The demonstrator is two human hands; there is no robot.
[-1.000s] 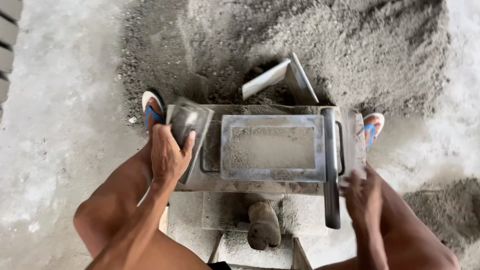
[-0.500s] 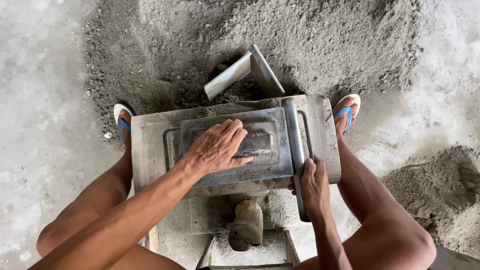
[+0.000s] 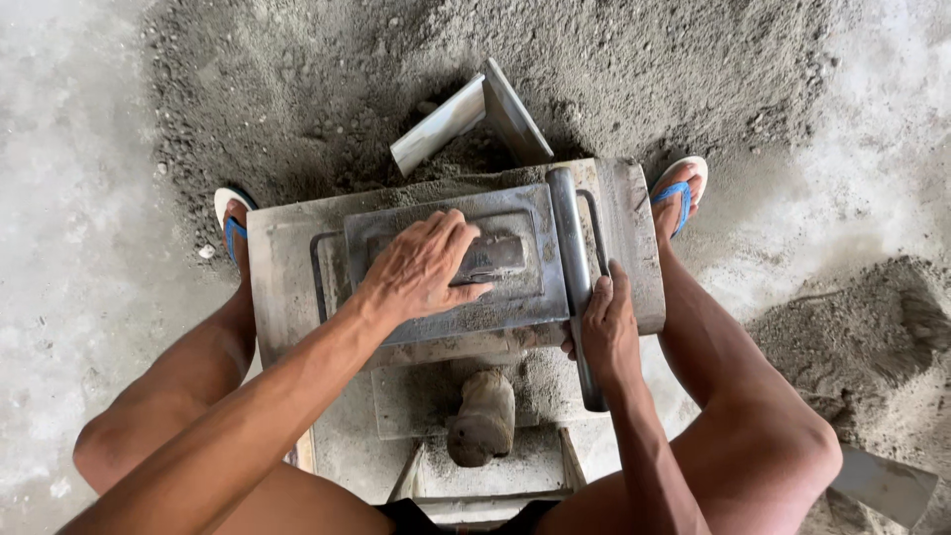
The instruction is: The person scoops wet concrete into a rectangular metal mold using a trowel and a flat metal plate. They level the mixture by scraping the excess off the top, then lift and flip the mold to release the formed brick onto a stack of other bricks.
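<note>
Hands are working a grey metal block mould (image 3: 297, 287) from the head view. The left hand (image 3: 426, 267) is lying across the flat metal lid (image 3: 515, 297), fingers curled over its raised centre grip, pressing down. The right hand (image 3: 606, 332) is clenching the long metal lever bar (image 3: 573, 258) beside the lid. Even, square pressure is probably keeping the lid from jamming. Whatever is filling the mould is hidden under the lid; loose grey sand mix (image 3: 644, 69) is heaped just behind, blue sandals (image 3: 679, 193) flanking.
</note>
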